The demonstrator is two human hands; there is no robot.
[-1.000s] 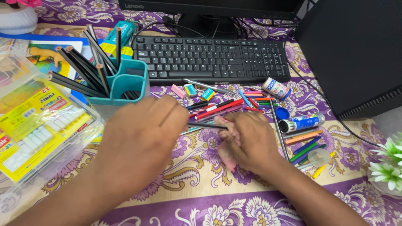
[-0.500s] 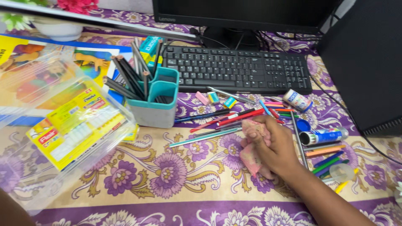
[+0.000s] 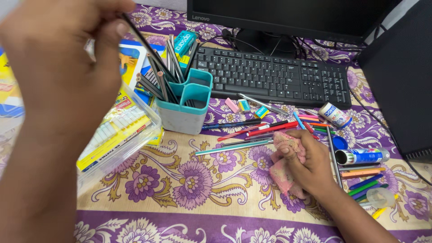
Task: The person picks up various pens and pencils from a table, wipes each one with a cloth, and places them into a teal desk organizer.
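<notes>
A cloth patterned with purple flowers and cream bands is covering the surface (image 3: pixel 198 180), and a black monitor (image 3: pixel 288 13) is standing at the back with a black keyboard (image 3: pixel 274 76) lying in front of it and a dark box-like case (image 3: pixel 405 67) rising on the right. The left hand (image 3: pixel 58 72) is hovering high and close to the camera, its grip closed on a thin dark pencil (image 3: pixel 144 45) whose lower end is pointing down toward the teal holder (image 3: pixel 186 105) (already crowded with other dark pencils). Beside the holder, a clear plastic box (image 3: pixel 121 135) is lying with a yellow packet of pale sticks inside it. The right hand (image 3: pixel 306 164) is resting on the cloth, its grip closed around a crumpled pink rag (image 3: pixel 283 173), well apart from the holder. Just beyond its knuckles a scatter of coloured pens and pencils (image 3: pixel 252 132) is lying loose, with small erasers (image 3: pixel 243 106) near the keyboard. To the right, an open blue-and-white glue stick (image 3: pixel 362 156) is lying on its side, its blue cap (image 3: pixel 339 142) just beside it.
</notes>
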